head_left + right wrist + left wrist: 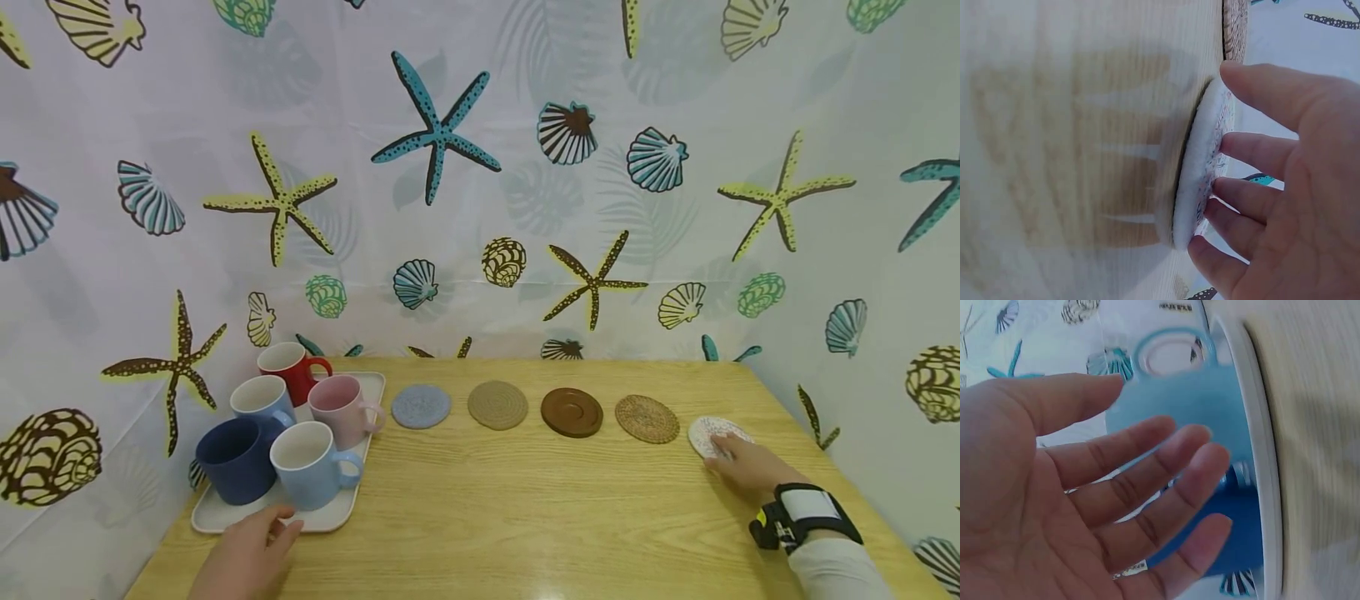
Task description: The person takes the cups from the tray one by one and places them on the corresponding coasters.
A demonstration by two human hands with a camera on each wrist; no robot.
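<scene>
My right hand [750,463] touches the white speckled round coaster [705,435] at the right end of a row of coasters. In the right wrist view its fingertips rest on the coaster's [1200,169] top, spread apart, with the thumb by the far edge. My left hand [251,546] hovers at the near edge of the white tray [330,521], holding nothing. Close beyond it stand a light blue mug [306,471] and a dark blue mug [236,467]. The left wrist view shows that hand's [1104,487] fingers loosely spread before the mugs.
Also on the tray are a red mug [296,375], a pink mug [341,417] and another blue mug [258,396]. Left to right lie a grey-blue coaster [421,407], a beige coaster [497,405], a brown wooden coaster [572,412] and a woven coaster [647,418]. A patterned curtain [480,225] backs the table.
</scene>
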